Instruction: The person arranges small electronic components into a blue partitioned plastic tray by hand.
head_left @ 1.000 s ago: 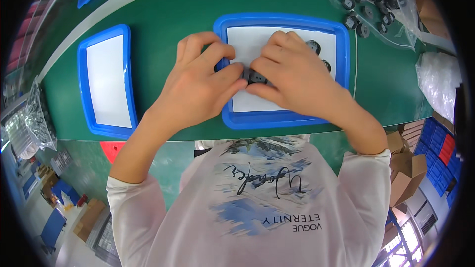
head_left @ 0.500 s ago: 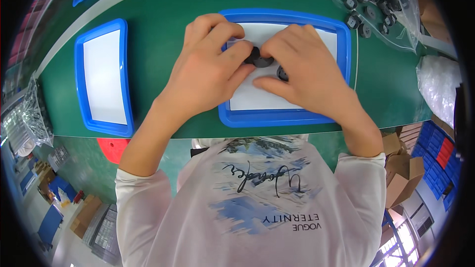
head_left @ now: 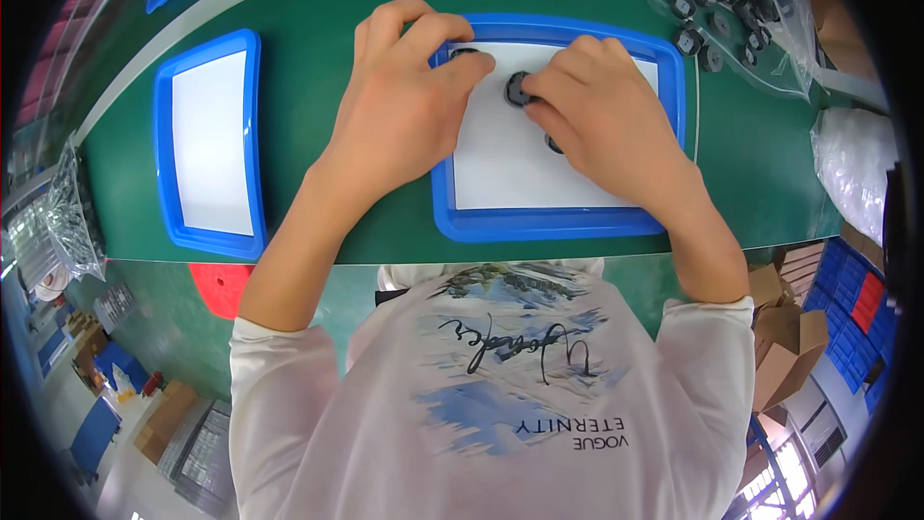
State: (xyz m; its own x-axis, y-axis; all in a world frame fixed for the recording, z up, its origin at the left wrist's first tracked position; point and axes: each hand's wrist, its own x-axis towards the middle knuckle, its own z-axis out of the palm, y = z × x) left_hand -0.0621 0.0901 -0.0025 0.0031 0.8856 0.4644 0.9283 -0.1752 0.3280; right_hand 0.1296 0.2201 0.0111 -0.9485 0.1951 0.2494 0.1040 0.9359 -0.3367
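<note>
- Right hand [head_left: 616, 116]: thumb and forefinger clamped on the near-right edge of a black disc [head_left: 515, 90]; a fingertip pinch probably suits so small a part.
- Black disc: over the tray's far half; whether it rests on the liner, cannot tell.
- Left hand [head_left: 397, 101]: thumb and forefinger at the corner disc [head_left: 466, 52] (mostly covered); whether they clamp it, cannot tell.
- Third disc [head_left: 552, 143]: on the liner, partly under the right hand.
- Tray [head_left: 558, 227]: blue, before the person, likely for two-handed reach; its raised rim should stop rolling.
- Liner [head_left: 515, 188]: white, perhaps so dark parts stand out.
- Bag [head_left: 791, 63]: transparent, holding more discs, beyond the tray's far-right corner, seemingly as nearby stock.
</note>
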